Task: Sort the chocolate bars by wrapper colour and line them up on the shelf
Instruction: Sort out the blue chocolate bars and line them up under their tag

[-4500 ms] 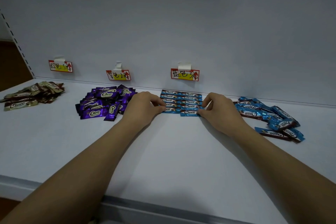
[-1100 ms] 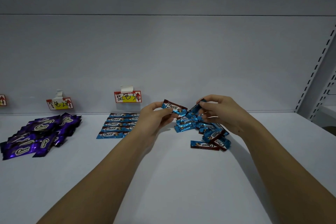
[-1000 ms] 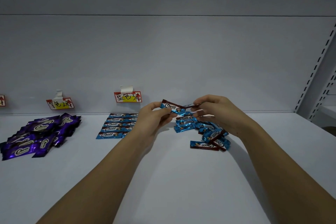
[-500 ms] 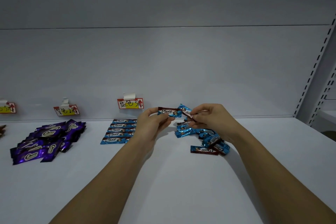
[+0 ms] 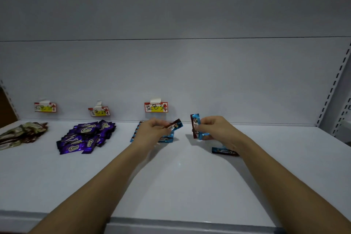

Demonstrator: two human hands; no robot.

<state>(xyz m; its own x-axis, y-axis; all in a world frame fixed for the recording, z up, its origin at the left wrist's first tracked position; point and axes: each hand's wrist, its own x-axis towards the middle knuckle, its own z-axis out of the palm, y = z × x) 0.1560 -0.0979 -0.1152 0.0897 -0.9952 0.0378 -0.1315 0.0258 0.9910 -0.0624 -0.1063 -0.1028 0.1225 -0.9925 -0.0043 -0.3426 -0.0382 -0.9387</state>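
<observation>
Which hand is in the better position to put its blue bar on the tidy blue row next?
Probably the left hand. It holds a blue bar right above the blue row, while the right hand grips another blue bar farther to the side.

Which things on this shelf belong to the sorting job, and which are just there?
Job:
blue bar in left hand
blue bars in right hand
blue row
stray blue bar
purple pile
green-brown pile
colour labels

Just there:
shelf upright
</observation>
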